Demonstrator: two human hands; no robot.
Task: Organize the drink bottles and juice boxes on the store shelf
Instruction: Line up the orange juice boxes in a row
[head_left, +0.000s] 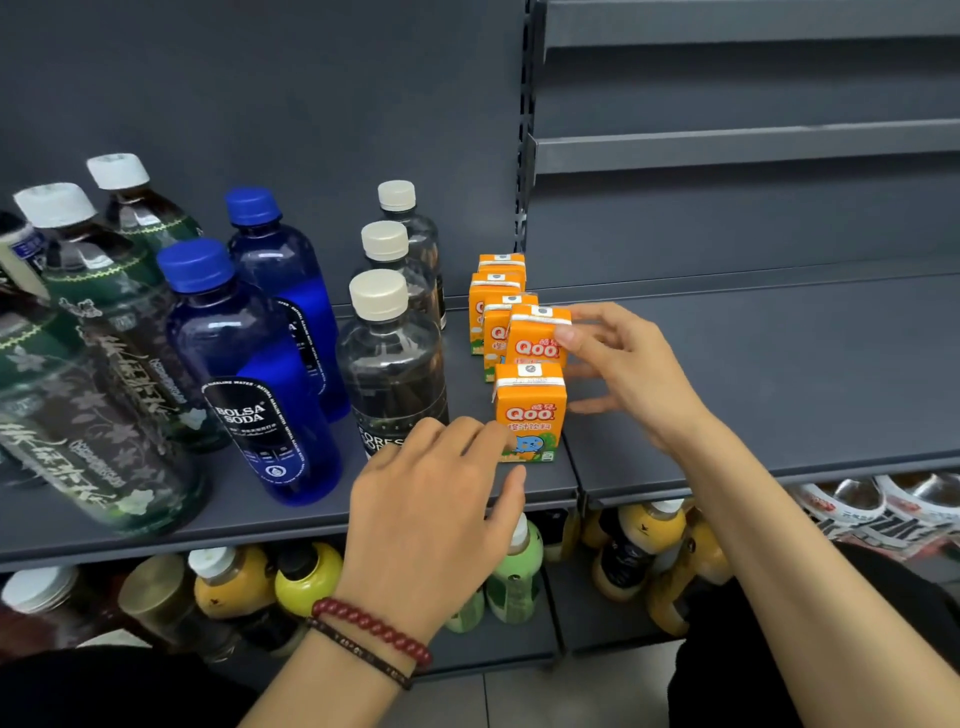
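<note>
A: Juice boxes (477, 312)?
B: On shelf (727, 374), lined up behind front Qoo box (530, 410); clear bottle (392, 374) just left of it.
A: Grips?
B: Right grip (623, 364) pinches 2nd Qoo box (535, 338), directly behind it. Left grip (436, 499) relaxed, fingertips touching its left side.

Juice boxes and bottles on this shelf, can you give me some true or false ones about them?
1. The front juice box is orange. True.
2. The blue bottles have red caps. False: their caps are blue.
3. The right hand pinches the second juice box. True.
4. The left hand holds a blue bottle. False: it holds nothing, and its fingertips are by the front juice box.
5. Both boxes lie flat. False: they stand upright.
</note>
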